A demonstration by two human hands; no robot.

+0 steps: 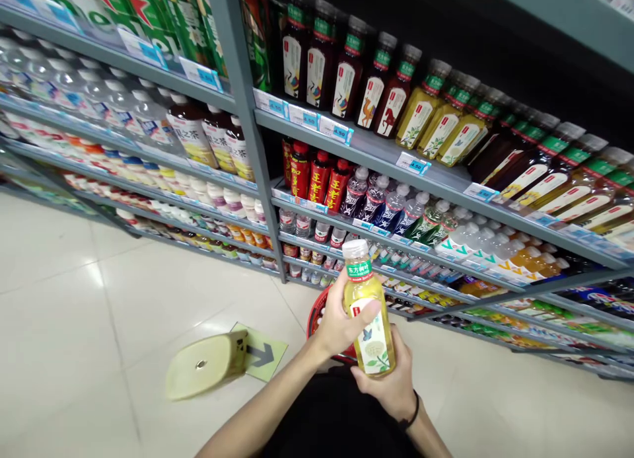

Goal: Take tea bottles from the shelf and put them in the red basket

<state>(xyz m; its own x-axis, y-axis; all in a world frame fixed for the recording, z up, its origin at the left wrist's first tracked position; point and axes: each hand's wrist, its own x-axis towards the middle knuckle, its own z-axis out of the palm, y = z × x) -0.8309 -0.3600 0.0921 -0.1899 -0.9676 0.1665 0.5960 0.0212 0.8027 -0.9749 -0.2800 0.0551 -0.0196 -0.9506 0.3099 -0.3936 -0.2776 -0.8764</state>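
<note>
A bottle of yellow drink (374, 336) with a white cap and a green neck label is held upright, slightly tilted, in front of my body. My left hand (341, 319) wraps round its upper part, the thumb lying across the white label. Under and beside its lower right side, my right hand (396, 379) supports the base, with a dark band on the wrist. Behind the bottle and my left hand, a red basket (313, 310) shows only in part.
Shelves (347, 151) of bottled drinks run across the view. Similar yellow bottles (419, 117) stand on the upper shelf. A pale yellow stool (205, 365) is on the tiled floor at the left, beside a floor sign with an arrow (262, 355).
</note>
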